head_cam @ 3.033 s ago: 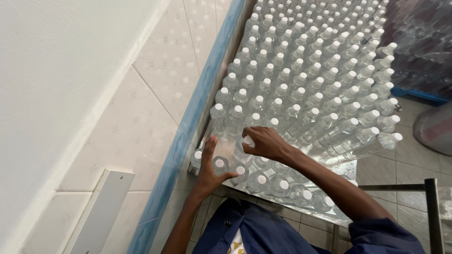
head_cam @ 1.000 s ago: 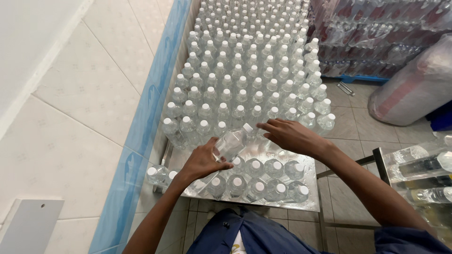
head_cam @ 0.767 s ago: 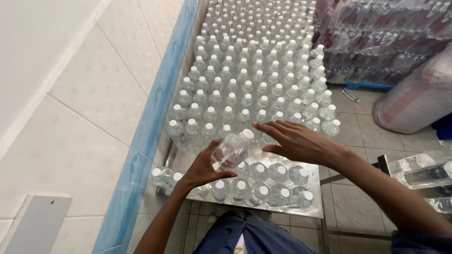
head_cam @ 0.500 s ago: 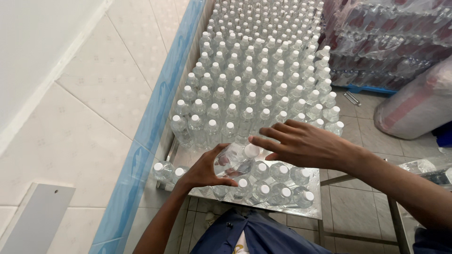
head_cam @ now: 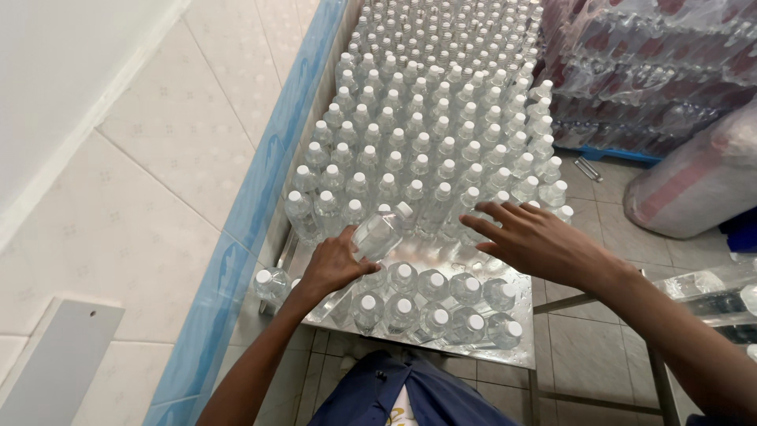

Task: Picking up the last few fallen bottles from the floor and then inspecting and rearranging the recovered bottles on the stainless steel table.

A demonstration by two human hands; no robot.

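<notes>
A long steel table (head_cam: 481, 264) is packed with clear plastic bottles with white caps, standing upright in rows (head_cam: 430, 118). My left hand (head_cam: 335, 264) grips one clear bottle (head_cam: 380, 233), tilted with its cap toward the upper right, just above the bare strip of table. My right hand (head_cam: 536, 241) hovers with fingers spread over the bare strip, close to the nearest standing row, holding nothing. A near group of upright bottles (head_cam: 430, 304) stands at the table's front edge, below both hands.
A tiled wall with a blue band (head_cam: 260, 181) runs along the table's left side. One bottle (head_cam: 272, 282) stands off the table's left front corner. Shrink-wrapped packs of bottles (head_cam: 654, 71) are stacked at the right, with a wrapped bundle (head_cam: 702, 177) on the tiled floor.
My right hand has let go of the tilted bottle and moved right, fingers spread. My left hand still holds the bottle, which has shifted slightly up and away.
</notes>
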